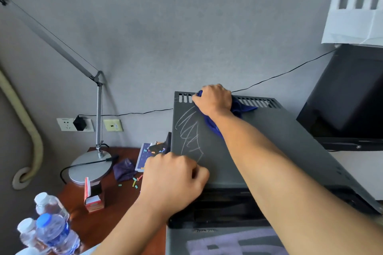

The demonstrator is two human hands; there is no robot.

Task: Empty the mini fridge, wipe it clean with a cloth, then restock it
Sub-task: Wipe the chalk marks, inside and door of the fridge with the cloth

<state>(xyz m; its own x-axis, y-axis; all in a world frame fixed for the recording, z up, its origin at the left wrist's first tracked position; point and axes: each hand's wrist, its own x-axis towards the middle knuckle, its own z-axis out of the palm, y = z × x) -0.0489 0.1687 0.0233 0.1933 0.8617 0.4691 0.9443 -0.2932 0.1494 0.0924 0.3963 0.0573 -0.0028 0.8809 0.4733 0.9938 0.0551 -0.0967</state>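
On top of the mini fridge [259,136], near its back edge by the vent slots [257,102], my right hand [213,99] is curled round a dark blue cloth [238,107] and presses it onto the grey lid. Part of the cloth trails out beneath my forearm. Pale chalk-like scribbles [189,132] mark the lid just to the left of that hand. My left hand [174,178] rests at the fridge's front left corner, fingers curled in a loose fist with nothing visible in it. The fridge stands beside a brown desk [103,219]. On the desk are a lamp base [90,166], a small red carton [92,198], a crumpled purple cloth [124,171] and scattered coloured bits. Water bottles [52,232] cluster at the desk's near left corner. A black monitor [348,97] stands to the fridge's right.
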